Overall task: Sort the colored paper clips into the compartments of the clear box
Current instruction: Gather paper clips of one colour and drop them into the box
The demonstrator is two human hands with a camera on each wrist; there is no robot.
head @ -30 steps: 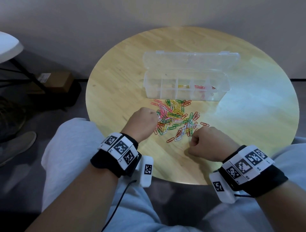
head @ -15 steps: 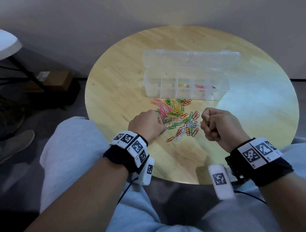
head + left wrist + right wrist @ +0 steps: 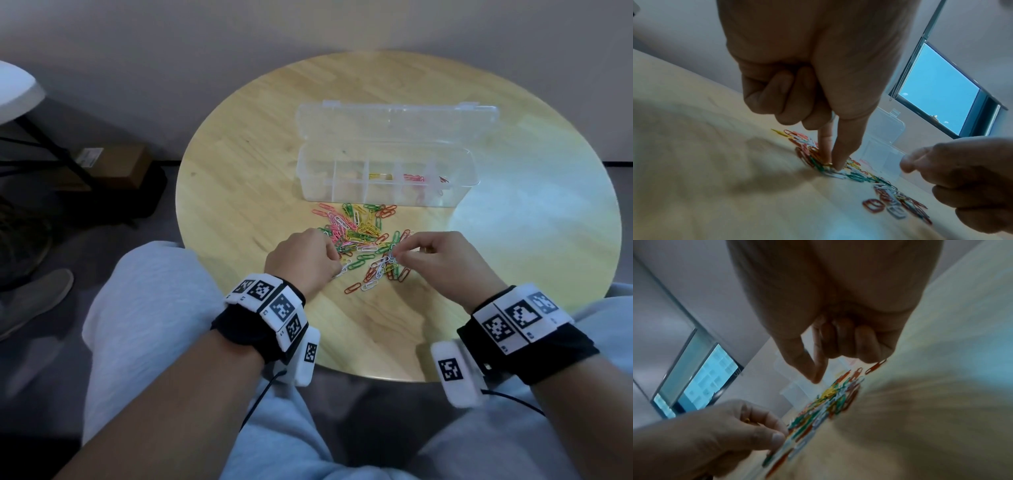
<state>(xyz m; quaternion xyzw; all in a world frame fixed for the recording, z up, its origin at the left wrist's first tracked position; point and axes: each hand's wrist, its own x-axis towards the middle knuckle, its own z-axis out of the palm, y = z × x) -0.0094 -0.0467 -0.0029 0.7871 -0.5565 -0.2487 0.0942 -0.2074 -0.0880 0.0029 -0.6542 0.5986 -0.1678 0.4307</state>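
A round wooden desk point(image 3: 239, 192) carries a clear box point(image 3: 387, 195) with its lid folded back behind it. The box is divided into several compartments. One middle compartment holds some yellow clips point(image 3: 378, 176), and a compartment further to the right holds pink clips point(image 3: 414, 178); a red one seems to lie at the far right end. The compartments on the left look bare.

Just in front of the box, between it and the person, lies a loose pile of paper clips point(image 3: 363, 236) in green, yellow, pink, red, orange and white.

The left hand point(image 3: 301, 260) rests at the left edge of the pile. In the left wrist view its thumb and forefinger point down together, and their tips press on a white clip point(image 3: 835, 173) in the pile, while the other fingers are curled into the palm. The right wrist view shows something small and yellow inside those curled fingers.

The right hand point(image 3: 442, 260) is at the right side of the pile. Its thumb and forefinger are brought tip to tip just above the clips and the other fingers are curled in. Whether a clip is between the tips I cannot tell; the picture is blurred there.

The person sits with grey trousers point(image 3: 147, 308) at the edge of the desk.
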